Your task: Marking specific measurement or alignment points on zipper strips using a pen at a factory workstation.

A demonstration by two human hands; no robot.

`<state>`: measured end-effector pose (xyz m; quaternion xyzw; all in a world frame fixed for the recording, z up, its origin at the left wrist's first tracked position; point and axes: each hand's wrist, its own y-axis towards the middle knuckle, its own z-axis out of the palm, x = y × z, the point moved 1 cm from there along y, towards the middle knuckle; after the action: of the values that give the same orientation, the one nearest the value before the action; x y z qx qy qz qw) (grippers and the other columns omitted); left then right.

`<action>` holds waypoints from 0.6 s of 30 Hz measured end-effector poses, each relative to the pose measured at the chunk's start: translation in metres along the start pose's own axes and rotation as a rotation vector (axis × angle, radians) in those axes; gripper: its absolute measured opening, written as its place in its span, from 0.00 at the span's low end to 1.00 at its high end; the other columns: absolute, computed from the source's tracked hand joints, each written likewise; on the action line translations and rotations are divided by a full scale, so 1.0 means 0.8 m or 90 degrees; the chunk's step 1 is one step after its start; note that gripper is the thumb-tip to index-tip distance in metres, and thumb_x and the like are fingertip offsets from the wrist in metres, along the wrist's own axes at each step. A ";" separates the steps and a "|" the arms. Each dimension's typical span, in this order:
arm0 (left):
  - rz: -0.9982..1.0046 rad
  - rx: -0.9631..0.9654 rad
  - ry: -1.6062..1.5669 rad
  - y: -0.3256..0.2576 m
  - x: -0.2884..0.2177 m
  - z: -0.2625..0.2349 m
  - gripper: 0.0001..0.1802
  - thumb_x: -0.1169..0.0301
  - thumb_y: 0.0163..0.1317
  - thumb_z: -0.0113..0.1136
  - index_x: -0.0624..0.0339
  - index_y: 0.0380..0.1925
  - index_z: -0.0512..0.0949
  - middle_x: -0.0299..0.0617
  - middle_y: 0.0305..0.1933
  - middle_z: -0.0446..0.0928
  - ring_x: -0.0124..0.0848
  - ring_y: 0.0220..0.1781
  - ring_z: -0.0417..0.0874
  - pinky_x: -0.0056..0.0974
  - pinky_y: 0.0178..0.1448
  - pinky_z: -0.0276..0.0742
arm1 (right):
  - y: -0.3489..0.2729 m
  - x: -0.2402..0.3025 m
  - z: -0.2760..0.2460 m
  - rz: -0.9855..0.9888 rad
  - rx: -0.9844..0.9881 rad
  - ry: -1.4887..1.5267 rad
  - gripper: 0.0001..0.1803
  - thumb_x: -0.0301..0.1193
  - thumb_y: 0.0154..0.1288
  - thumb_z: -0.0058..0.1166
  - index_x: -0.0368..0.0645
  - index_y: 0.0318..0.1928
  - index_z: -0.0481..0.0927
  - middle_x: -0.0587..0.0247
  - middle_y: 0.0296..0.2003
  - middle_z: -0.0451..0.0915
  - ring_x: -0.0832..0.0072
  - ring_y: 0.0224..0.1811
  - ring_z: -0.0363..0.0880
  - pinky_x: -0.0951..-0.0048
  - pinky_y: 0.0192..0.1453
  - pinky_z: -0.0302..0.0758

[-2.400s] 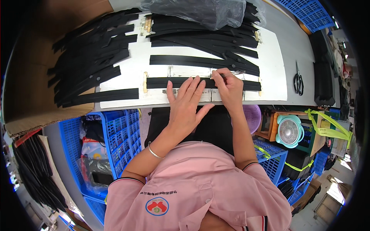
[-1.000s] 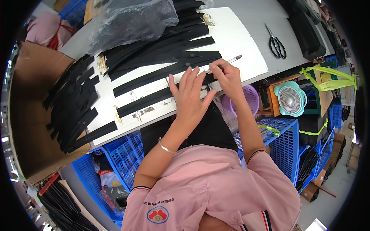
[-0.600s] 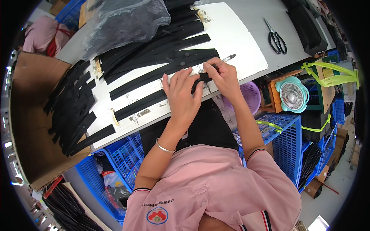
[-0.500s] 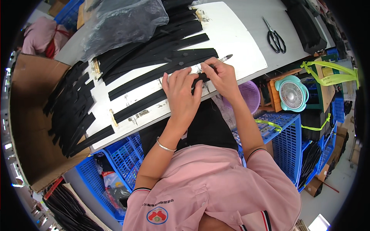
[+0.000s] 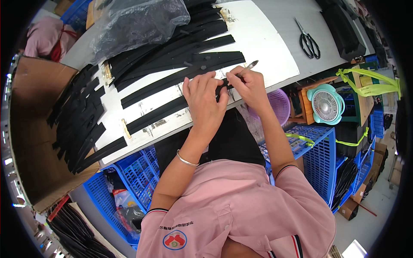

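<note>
Person: seated at the worktop (image 5: 275, 38), pink shirt, thin bangle (image 5: 187, 161) on the left wrist.
Below the edge: blue plastic crates (image 5: 137, 180) under the worktop on the left, more blue crates (image 5: 316, 155) on the right.
Left hand (image 5: 205, 101): palm down, fingers spread and flat, pressing on the near black strip (image 5: 167, 109); grips nothing.
Right hand (image 5: 248, 84): closed round a slim pen-like tool (image 5: 246, 69), tip end pointing up and away; the hand rests at the strip's right end, just beside the left hand.
Near black strip: lies flat on the white worktop, nearest its front edge, running slantwise from lower left to the hands.
Next strips: several more black strips (image 5: 180, 64) lie side by side beyond it, fanned towards the left.
Left side: a heap of black strips (image 5: 79, 120) hangs over the worktop's end, next to a big open cardboard box (image 5: 30, 142).
Right side: purple basket (image 5: 277, 105) and a mint-green small fan (image 5: 325, 104) below the worktop edge.
Far: crumpled clear plastic bag (image 5: 137, 21) lying over the strip ends; black scissors (image 5: 308, 41) on the far right, well apart from the hands.
</note>
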<state>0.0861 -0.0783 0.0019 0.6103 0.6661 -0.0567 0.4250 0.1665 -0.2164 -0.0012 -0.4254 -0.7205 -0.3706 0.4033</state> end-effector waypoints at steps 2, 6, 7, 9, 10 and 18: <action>0.001 0.001 -0.003 0.001 0.000 0.000 0.09 0.72 0.55 0.69 0.59 0.36 0.82 0.42 0.53 0.82 0.43 0.61 0.77 0.59 0.78 0.55 | -0.001 0.005 -0.004 -0.040 0.031 -0.016 0.07 0.28 0.70 0.62 0.36 0.37 0.86 0.66 0.21 0.79 0.86 0.23 0.72 0.76 0.27 0.67; -0.009 0.006 -0.006 0.000 0.003 -0.001 0.09 0.72 0.56 0.69 0.59 0.37 0.82 0.43 0.54 0.82 0.43 0.62 0.77 0.59 0.79 0.54 | 0.002 0.009 -0.002 -0.063 0.042 -0.055 0.08 0.29 0.68 0.63 0.36 0.36 0.86 0.66 0.21 0.79 0.85 0.23 0.72 0.75 0.27 0.66; -0.013 0.001 0.001 0.000 0.005 -0.002 0.09 0.72 0.56 0.69 0.59 0.37 0.82 0.43 0.54 0.82 0.43 0.62 0.77 0.59 0.79 0.54 | 0.003 0.012 0.000 -0.074 0.038 -0.060 0.09 0.31 0.68 0.62 0.37 0.34 0.85 0.61 0.21 0.80 0.78 0.22 0.75 0.73 0.28 0.69; 0.000 -0.010 0.002 -0.002 0.008 -0.005 0.09 0.70 0.59 0.69 0.56 0.39 0.82 0.41 0.56 0.82 0.43 0.62 0.77 0.58 0.79 0.54 | 0.006 0.015 0.005 -0.097 0.046 -0.052 0.10 0.32 0.67 0.62 0.39 0.32 0.85 0.57 0.22 0.82 0.71 0.21 0.78 0.71 0.29 0.73; 0.008 0.000 -0.020 -0.006 0.010 -0.005 0.13 0.70 0.59 0.69 0.58 0.43 0.82 0.45 0.58 0.80 0.47 0.65 0.75 0.61 0.80 0.52 | 0.004 0.013 0.001 -0.113 0.040 -0.066 0.10 0.32 0.67 0.62 0.38 0.32 0.85 0.58 0.22 0.82 0.72 0.22 0.79 0.72 0.30 0.74; 0.002 0.092 0.089 -0.007 0.031 -0.026 0.28 0.85 0.63 0.53 0.58 0.64 0.76 0.54 0.79 0.62 0.54 0.84 0.53 0.77 0.78 0.35 | -0.010 -0.010 -0.006 -0.032 -0.060 0.094 0.06 0.24 0.71 0.59 0.35 0.34 0.84 0.70 0.25 0.81 0.86 0.27 0.74 0.80 0.31 0.69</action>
<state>0.0738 -0.0480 -0.0032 0.6429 0.6874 -0.0609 0.3324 0.1628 -0.2265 -0.0080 -0.3973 -0.6809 -0.4446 0.4253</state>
